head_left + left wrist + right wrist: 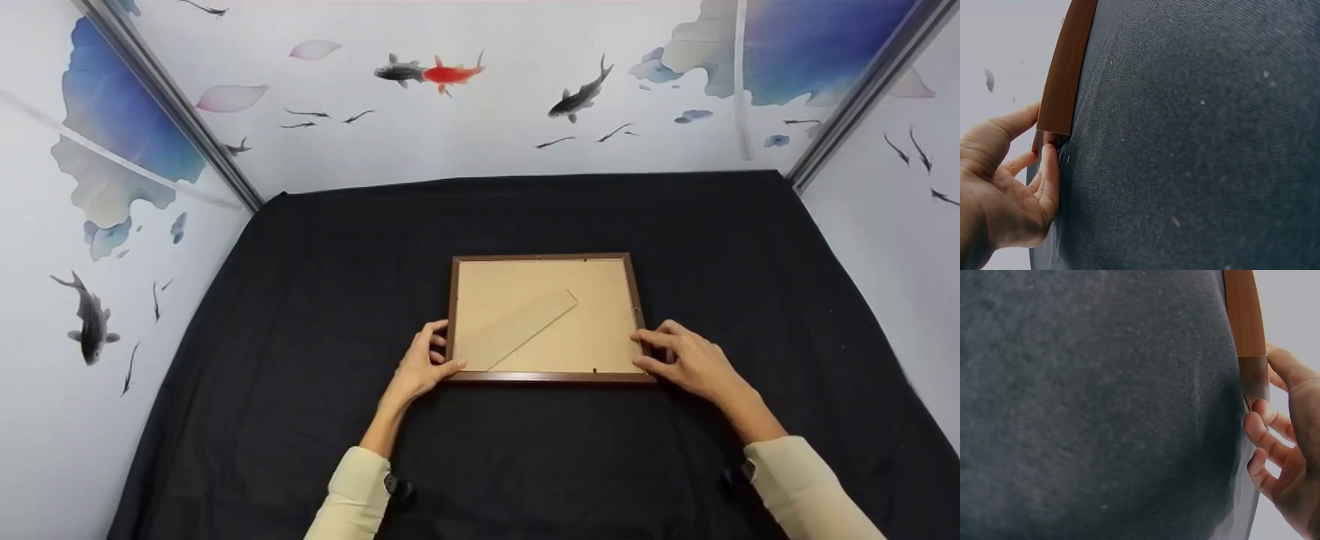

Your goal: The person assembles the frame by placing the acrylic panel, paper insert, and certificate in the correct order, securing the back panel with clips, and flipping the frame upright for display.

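A picture frame [525,322] with a brown wooden rim lies back side up on the black cloth, its tan backing board showing. A flat easel leg of the same tan slants across the board. At the near left corner my left hand [421,365] grips the rim, thumb on top and fingers against the outer side. My right hand [694,360] holds the right rim close to the near corner with thumb and fingers. In the left wrist view the rim's end [1064,84] sits between thumb and fingers; the right wrist view has fingertips [1255,424] low against the rim's side.
Black cloth [300,300] covers the table around the frame. White panels [510,142] printed with fish and leaves stand at the back and both sides, joined by grey metal posts [180,105] at the corners.
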`<state>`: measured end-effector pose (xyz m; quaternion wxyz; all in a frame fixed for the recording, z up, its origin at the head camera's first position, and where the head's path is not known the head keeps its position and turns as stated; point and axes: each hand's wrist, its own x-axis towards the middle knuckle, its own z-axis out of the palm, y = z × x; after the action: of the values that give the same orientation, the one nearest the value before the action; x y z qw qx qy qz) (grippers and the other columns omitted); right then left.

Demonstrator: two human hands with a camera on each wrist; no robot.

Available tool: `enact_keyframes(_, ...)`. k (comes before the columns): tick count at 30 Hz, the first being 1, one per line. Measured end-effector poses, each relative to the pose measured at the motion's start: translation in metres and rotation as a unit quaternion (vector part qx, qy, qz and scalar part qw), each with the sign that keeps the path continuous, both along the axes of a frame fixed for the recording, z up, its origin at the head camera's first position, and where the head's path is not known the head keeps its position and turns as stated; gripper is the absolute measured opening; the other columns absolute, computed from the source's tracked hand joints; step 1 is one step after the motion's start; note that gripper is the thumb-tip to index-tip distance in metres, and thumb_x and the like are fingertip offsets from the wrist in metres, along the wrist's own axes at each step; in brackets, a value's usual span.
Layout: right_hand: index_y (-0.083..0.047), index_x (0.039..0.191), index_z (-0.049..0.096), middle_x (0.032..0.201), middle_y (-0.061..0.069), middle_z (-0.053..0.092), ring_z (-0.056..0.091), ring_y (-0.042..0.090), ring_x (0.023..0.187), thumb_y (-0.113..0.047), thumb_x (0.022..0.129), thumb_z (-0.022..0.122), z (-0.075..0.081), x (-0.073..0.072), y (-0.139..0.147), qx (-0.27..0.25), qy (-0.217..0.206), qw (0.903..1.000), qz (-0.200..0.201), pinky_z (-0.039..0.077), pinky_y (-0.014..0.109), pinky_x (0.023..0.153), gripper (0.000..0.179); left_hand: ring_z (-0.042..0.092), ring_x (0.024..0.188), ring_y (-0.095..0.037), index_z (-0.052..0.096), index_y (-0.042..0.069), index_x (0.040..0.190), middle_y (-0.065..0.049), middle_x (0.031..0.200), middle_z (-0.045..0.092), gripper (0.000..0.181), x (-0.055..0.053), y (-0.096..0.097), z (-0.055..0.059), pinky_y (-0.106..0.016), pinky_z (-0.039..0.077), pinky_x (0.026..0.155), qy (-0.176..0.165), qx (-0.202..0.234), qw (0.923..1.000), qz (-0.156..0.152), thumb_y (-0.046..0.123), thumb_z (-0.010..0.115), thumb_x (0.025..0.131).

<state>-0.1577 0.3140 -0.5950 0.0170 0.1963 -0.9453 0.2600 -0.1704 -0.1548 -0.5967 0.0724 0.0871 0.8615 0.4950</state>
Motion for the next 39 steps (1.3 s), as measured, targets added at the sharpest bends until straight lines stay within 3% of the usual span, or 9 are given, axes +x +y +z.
enact_keyframes(4,-0.022,0.130,0.072,0.092,-0.006,0.052,0.046,0.011,0.066,-0.045,0.092,0.075,-0.004,0.001,0.000,-0.004,0.017,0.9998,-0.001,0.039,0.031,0.052,0.044,0.061,0.090,-0.026,0.046,0.007,0.147,-0.015,0.116,0.054,0.073,-0.001,0.000,0.001,-0.044,0.050,0.077,0.001,-0.003,1.0000,0.005,0.015,0.084,0.086)
enact_keyframes(9,-0.018,0.125,0.073,0.087,-0.006,0.055,0.050,0.010,0.067,-0.024,0.090,0.081,-0.017,0.001,0.004,-0.097,0.034,0.9944,0.025,0.042,0.028,0.055,0.037,0.062,0.092,-0.026,0.045,0.008,0.148,-0.014,0.117,0.054,0.073,0.000,0.001,0.000,-0.045,0.050,0.079,0.000,-0.012,0.9999,0.005,0.018,0.084,0.086)
enact_keyframes(12,-0.013,0.125,0.072,0.089,-0.002,0.059,0.053,0.012,0.069,-0.012,0.087,0.083,-0.023,0.000,0.007,-0.159,0.025,0.9858,0.046,0.045,0.026,0.059,0.039,0.062,0.094,-0.026,0.045,0.009,0.148,-0.013,0.118,0.054,0.073,0.000,0.002,0.000,-0.046,0.049,0.079,-0.005,-0.016,0.9999,0.003,0.020,0.084,0.087)
enact_keyframes(15,-0.009,0.129,0.068,0.095,0.004,0.057,0.054,0.015,0.072,-0.009,0.086,0.083,-0.022,-0.004,0.007,-0.188,0.001,0.9808,0.050,0.046,0.026,0.063,0.046,0.063,0.094,-0.027,0.045,0.009,0.148,-0.013,0.118,0.054,0.073,0.000,0.001,0.000,-0.047,0.049,0.080,-0.007,-0.011,0.9999,0.005,0.020,0.084,0.087)
enact_keyframes(21,-0.005,0.140,0.059,0.110,0.015,0.052,0.057,0.024,0.082,-0.017,0.084,0.086,-0.008,-0.021,0.005,-0.183,-0.068,0.9803,0.029,0.050,0.032,0.073,0.064,0.063,0.094,-0.028,0.045,0.009,0.148,-0.014,0.118,0.054,0.074,-0.001,-0.001,0.001,-0.047,0.050,0.079,-0.013,-0.003,0.9999,0.008,0.020,0.085,0.086)
enact_keyframes(28,-0.003,0.145,0.053,0.130,0.024,0.045,0.056,0.041,0.106,-0.019,0.086,0.085,0.002,-0.049,-0.005,-0.183,-0.095,0.9784,0.002,0.050,0.051,0.084,0.069,0.062,0.094,-0.028,0.045,0.008,0.148,-0.015,0.119,0.054,0.074,-0.001,0.000,0.002,-0.045,0.050,0.078,-0.010,0.002,0.9999,0.006,0.019,0.084,0.086)
enact_keyframes(32,-0.005,0.147,0.052,0.143,0.027,0.033,0.042,0.045,0.123,-0.022,0.084,0.087,0.005,-0.066,-0.013,-0.185,-0.105,0.9771,0.004,0.042,0.059,0.092,0.074,0.062,0.094,-0.028,0.046,0.008,0.147,-0.014,0.119,0.055,0.073,-0.002,0.000,0.002,-0.045,0.051,0.077,-0.006,0.004,1.0000,0.007,0.018,0.084,0.086)
enact_keyframes(36,-0.007,0.147,0.053,0.152,0.029,0.020,0.021,0.047,0.138,-0.025,0.080,0.089,0.002,-0.084,-0.020,-0.173,-0.102,0.9797,0.007,0.028,0.070,0.102,0.078,0.062,0.093,-0.028,0.046,0.007,0.147,-0.015,0.118,0.055,0.073,-0.002,-0.001,0.002,-0.044,0.052,0.076,-0.004,0.004,1.0000,0.006,0.018,0.084,0.086)
enact_keyframes(39,-0.007,0.144,0.056,0.155,0.029,0.018,0.011,0.049,0.142,-0.025,0.079,0.090,0.000,-0.098,-0.024,-0.164,-0.090,0.9823,0.011,0.016,0.074,0.104,0.075,0.063,0.093,-0.027,0.046,0.008,0.147,-0.014,0.118,0.056,0.073,-0.002,0.000,0.002,-0.044,0.051,0.075,-0.004,-0.002,1.0000,0.006,0.019,0.084,0.086)
